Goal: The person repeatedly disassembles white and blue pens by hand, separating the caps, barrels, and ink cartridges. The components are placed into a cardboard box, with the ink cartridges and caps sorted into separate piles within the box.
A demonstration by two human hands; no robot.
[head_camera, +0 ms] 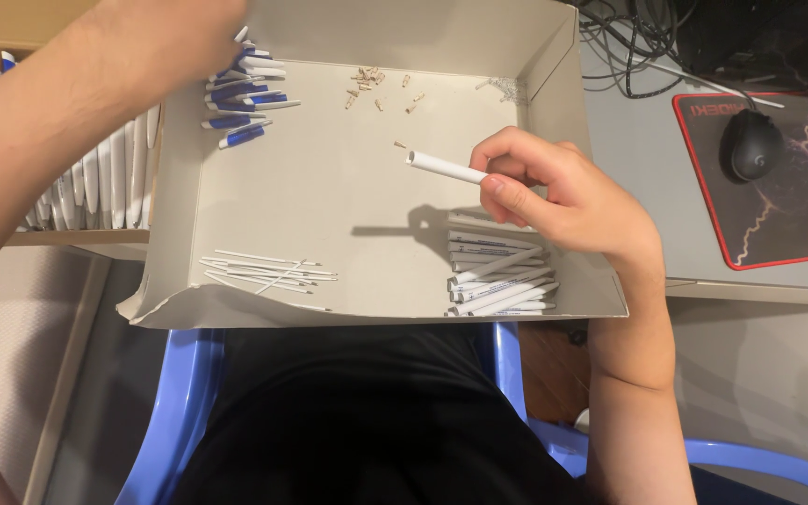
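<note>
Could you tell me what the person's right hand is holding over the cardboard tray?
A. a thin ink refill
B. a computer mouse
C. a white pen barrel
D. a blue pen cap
C: the right hand pinches a white pen barrel between its fingertips, its open end pointing left above the cardboard tray, while the mouse lies untouched on its pad.

A shallow, open cardboard box (236,201) sits on my lap in front of me, pale beige inside, its walls folded up and the near left corner creased and sagging. To my left a second open cardboard box (77,238), tan, stands lower and partly hidden behind the first. On the table at right lies a black mouse pad (797,196) with a red border and red lettering.
</note>
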